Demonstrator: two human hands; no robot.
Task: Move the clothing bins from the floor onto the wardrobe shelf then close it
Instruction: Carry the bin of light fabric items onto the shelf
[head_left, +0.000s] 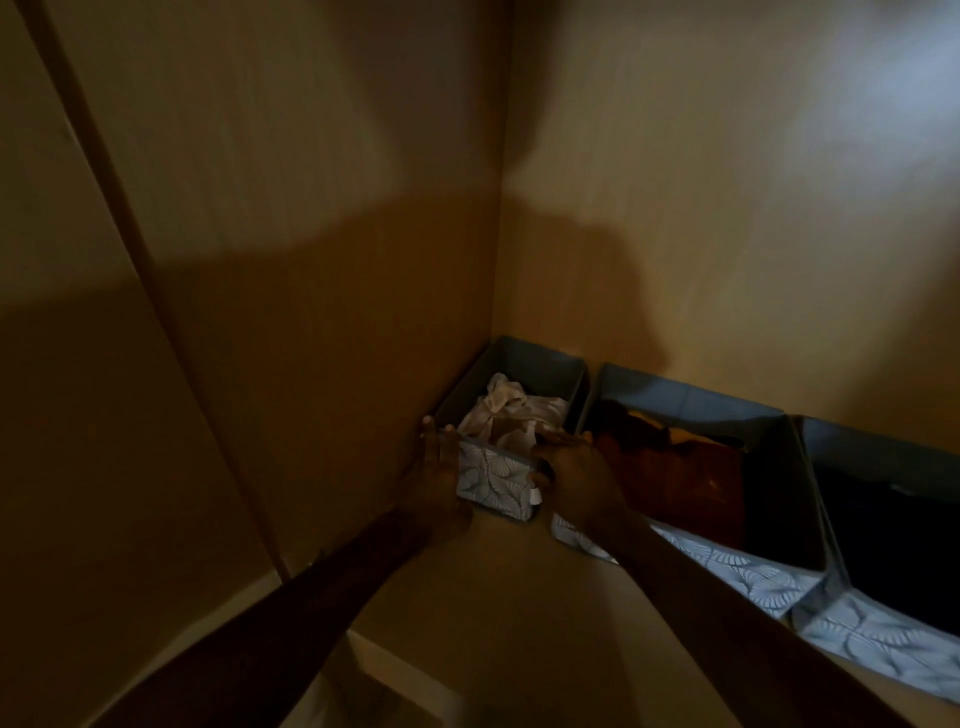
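Observation:
A small clothing bin (493, 480) with a blue leaf-patterned front stands in the back left corner of the wardrobe shelf (493, 597), with pale crumpled clothes (511, 410) inside. My left hand (434, 478) lies with straight fingers against the bin's left front corner, squeezed next to the wardrobe's side wall. My right hand (576, 478) grips the right front corner, thumb on the patterned front and fingers over the rim. Light is dim, so finger detail is faint.
A larger bin (691, 405) with rust-coloured clothes sits directly to the right of the small one. Another bin (883, 447) with dark contents follows it along the back wall (727, 208). The side wall (311, 312) closes the left. The shelf's front edge shows at bottom.

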